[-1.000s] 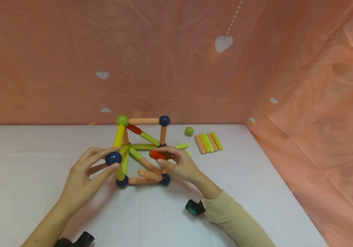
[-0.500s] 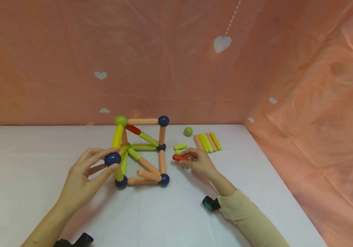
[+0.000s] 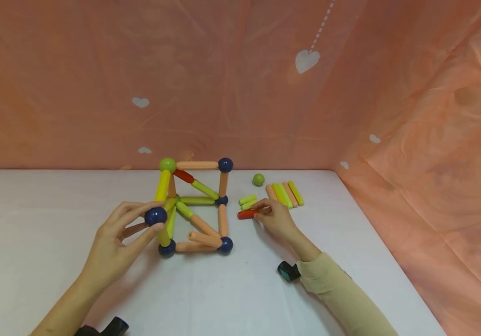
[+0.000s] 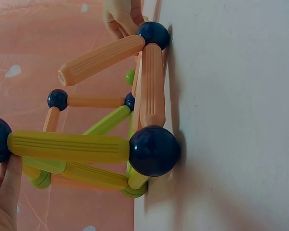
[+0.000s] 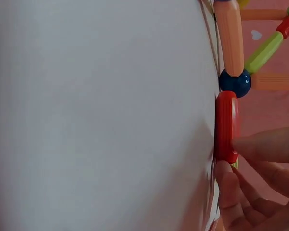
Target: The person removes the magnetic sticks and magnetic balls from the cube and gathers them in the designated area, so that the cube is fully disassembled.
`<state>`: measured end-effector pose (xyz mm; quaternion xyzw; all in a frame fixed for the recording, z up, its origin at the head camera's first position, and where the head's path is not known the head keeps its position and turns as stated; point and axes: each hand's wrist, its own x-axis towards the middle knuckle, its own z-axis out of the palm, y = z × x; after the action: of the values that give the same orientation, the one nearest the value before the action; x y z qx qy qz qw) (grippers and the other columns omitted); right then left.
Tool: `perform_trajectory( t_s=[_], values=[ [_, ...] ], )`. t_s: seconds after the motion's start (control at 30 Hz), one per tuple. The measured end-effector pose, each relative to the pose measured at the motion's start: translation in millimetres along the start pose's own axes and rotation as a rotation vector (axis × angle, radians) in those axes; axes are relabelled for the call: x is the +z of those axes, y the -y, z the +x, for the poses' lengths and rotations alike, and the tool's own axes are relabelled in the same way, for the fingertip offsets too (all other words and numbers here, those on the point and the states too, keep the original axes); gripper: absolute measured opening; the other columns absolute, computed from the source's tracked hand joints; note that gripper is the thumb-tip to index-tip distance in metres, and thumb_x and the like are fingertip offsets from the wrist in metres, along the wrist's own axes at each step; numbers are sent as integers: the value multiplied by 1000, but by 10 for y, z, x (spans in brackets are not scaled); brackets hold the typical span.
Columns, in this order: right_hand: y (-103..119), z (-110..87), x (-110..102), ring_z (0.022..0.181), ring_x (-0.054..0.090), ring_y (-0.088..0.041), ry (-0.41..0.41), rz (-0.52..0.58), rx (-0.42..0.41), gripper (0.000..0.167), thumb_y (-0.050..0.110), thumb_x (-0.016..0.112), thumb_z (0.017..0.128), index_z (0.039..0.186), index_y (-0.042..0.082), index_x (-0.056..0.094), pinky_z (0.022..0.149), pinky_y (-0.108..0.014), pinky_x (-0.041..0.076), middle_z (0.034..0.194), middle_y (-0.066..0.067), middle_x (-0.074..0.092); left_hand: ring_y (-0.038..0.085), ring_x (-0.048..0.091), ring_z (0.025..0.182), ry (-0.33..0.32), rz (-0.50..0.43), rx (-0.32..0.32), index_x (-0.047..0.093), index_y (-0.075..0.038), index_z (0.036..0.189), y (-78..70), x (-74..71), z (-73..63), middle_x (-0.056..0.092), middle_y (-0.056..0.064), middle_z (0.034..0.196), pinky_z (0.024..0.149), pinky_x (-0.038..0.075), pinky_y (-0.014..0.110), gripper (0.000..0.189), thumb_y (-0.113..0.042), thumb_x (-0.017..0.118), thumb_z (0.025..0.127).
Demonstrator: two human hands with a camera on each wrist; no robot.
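Observation:
My left hand (image 3: 112,242) pinches a dark blue ball (image 3: 155,216) between fingers and thumb at the near left upper corner of a stick-and-ball frame. In the left wrist view a yellow stick (image 4: 70,147) joins that ball to a lower blue ball (image 4: 154,150). From the front right blue ball (image 3: 225,245), a peach stick (image 3: 204,239) slants up with its other end free. My right hand (image 3: 278,221) pinches one end of a short red stick (image 3: 246,214), low over the table to the right of the frame; fingertips and thumb grip it in the right wrist view.
Two short green sticks (image 3: 247,200) lie just behind the red one. Farther back are a loose green ball (image 3: 258,179) and a row of several long peach, yellow and green sticks (image 3: 284,194). A pink curtain (image 3: 240,84) hangs behind the white table (image 3: 223,298).
My right hand has moved right with the red stick, away from the frame and down beside the short green sticks. My left hand keeps its hold on the blue ball.

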<state>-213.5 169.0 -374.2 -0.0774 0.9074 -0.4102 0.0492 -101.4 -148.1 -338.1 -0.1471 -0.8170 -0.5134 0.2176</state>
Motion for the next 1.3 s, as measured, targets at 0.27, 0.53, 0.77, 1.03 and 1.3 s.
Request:
perform_trajectory(
  t_s=[0.27,0.53,0.77,1.03,1.3],
  values=[
    [140,-91,37,89,61,-24,-2,123,-192,21,9,64,89,109,1,67,71,-24,50,107,-15,66,0,53,103,12,-2,-6,63,-11,126,-16,-19,16,53,-7,111,87,46,7,44,1,69,85],
    [297,-111,235,110,56,-33,341,327,-494,43,21,70,88,122,-1,59,92,-33,48,123,-20,59,0,53,103,9,-3,-8,63,-11,126,-5,-23,27,53,-7,110,87,46,7,43,1,70,85],
    [324,-119,305,105,58,-28,492,289,-541,40,9,70,85,123,-1,59,92,-31,48,117,-19,62,0,53,103,10,-3,-9,63,-10,126,-3,-20,12,53,-8,111,86,46,7,43,2,69,85],
    [321,-162,319,87,52,-12,547,71,-507,31,11,71,86,116,6,65,72,-18,40,98,-4,63,-1,52,104,17,-4,-12,63,-10,126,-5,15,14,53,-7,111,87,46,7,43,1,70,85],
    [377,-222,308,87,56,-16,460,-56,-603,25,13,70,88,112,5,66,76,-20,47,100,-4,67,-1,53,105,18,-8,-11,63,-10,126,-20,20,24,53,-7,111,87,46,7,43,1,70,85]
  ],
)
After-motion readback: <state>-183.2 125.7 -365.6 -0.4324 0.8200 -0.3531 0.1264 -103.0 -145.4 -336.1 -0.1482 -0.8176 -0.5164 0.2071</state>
